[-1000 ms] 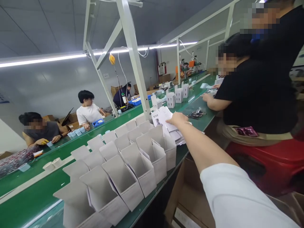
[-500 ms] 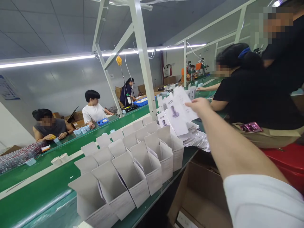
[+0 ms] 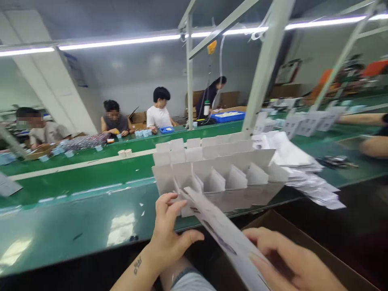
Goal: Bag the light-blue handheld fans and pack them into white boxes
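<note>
head view: right hand point(image 3: 291, 254) gripping printed papers point(image 3: 224, 226), slanted across tabletop's point(image 3: 75, 218) front edge; left hand point(image 3: 168, 232) spread, thumb apart, just beside their far end, contact unclear; white boxes point(image 3: 236, 200) along front edge, loose sheets point(image 3: 281, 149) to their right

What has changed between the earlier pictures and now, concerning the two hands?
The right hand has carried papers off the paper pile, nearer to the camera; the left hand has come into view, open beside those papers. The white boxes still stand in rows.
</note>
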Demonstrator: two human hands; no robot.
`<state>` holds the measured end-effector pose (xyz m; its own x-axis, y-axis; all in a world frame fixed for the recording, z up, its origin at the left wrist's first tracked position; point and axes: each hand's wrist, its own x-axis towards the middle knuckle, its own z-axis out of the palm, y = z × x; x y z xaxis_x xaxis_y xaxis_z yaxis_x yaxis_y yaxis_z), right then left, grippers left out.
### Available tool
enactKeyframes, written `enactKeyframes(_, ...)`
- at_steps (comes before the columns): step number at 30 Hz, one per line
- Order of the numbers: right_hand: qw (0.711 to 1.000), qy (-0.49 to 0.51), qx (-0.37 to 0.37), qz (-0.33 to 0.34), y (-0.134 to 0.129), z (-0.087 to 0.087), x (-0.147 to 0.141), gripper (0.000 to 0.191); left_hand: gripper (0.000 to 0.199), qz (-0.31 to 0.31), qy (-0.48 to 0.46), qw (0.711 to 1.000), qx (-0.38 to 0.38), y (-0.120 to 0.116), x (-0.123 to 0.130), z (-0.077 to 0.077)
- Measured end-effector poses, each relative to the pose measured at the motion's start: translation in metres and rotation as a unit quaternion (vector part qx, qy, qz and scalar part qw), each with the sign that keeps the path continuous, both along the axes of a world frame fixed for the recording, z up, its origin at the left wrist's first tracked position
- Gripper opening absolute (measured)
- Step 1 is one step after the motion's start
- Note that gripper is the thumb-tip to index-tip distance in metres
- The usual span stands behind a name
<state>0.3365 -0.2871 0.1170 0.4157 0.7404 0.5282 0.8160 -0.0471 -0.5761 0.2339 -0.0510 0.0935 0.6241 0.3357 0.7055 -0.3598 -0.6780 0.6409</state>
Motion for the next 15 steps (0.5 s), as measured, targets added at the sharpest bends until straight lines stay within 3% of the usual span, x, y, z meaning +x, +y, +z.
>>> enactKeyframes(3,0.979,0.194,-0.047,0.053,0.024,-0.004,0.006,0.015,0.058,0.149,-0.017,0.974,0.172,0.013,-0.03,-0.009)
enactKeyframes(6,0.957,0.252,-0.077,0.119,0.059,-0.018,-0.001,0.024,0.06,0.221,0.009,0.958,0.182,0.017,-0.048,-0.017)
enactKeyframes(8,0.946,0.266,-0.088,0.16,0.081,-0.031,-0.01,0.026,0.059,0.231,0.079,0.964,0.102,0.021,-0.055,-0.019)
enactKeyframes(10,0.94,0.264,-0.096,0.196,0.098,-0.044,-0.017,0.025,0.062,0.231,0.158,0.96,-0.026,0.028,-0.061,-0.02)
enactKeyframes(13,0.93,0.263,-0.108,0.233,0.115,-0.059,-0.02,0.025,0.059,0.245,0.221,0.922,-0.203,0.038,-0.075,-0.019)
enactKeyframes(15,0.91,0.311,-0.116,0.25,0.121,-0.068,-0.02,0.029,0.044,0.237,0.243,0.908,-0.246,0.044,-0.087,-0.016)
